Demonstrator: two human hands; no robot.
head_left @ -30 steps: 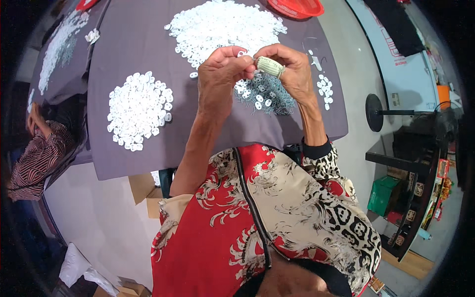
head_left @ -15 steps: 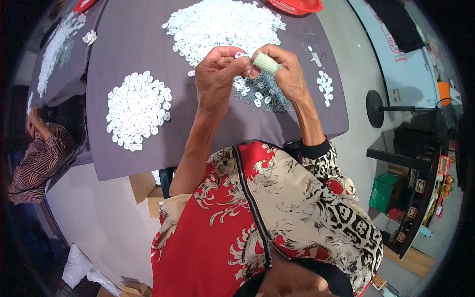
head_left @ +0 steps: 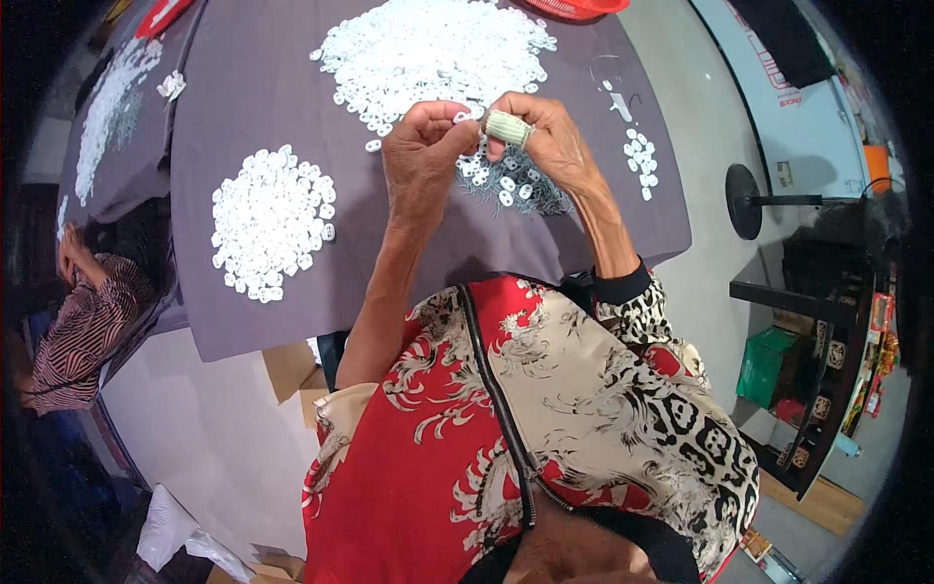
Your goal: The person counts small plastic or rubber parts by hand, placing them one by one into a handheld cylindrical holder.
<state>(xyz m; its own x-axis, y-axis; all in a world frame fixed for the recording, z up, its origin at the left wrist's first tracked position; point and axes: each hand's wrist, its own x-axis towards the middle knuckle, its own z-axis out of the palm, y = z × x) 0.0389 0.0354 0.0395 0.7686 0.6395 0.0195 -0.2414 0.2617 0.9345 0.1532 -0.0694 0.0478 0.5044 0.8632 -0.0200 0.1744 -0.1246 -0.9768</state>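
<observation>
My left hand (head_left: 420, 156) is closed in a pinch on a small white two-holed piece (head_left: 463, 117), above the grey-purple cloth. Close beside it, almost touching, my right hand (head_left: 553, 146) has its fingers pinched together; whatever lies between its fingertips is too small to make out. A pale green ribbed sleeve (head_left: 509, 127) wraps one finger of that hand. Below both hands lies a heap of thin dark grey strands (head_left: 525, 195) with several white pieces scattered in it. Beyond them spreads a large pile of the same white oval pieces (head_left: 428, 54).
A second white pile (head_left: 272, 224) lies to the left on the cloth (head_left: 389, 311). At right sit a small white cluster (head_left: 639, 161) and a white tool-like item (head_left: 620, 105). A red basket (head_left: 579, 8) stands at the far edge. Another person's hand (head_left: 73, 255) works at the left table.
My right hand has turned slightly, so the green-sleeved finger points more toward my left hand. The left hand keeps its pinch on the white piece. The whole view has shifted a little.
</observation>
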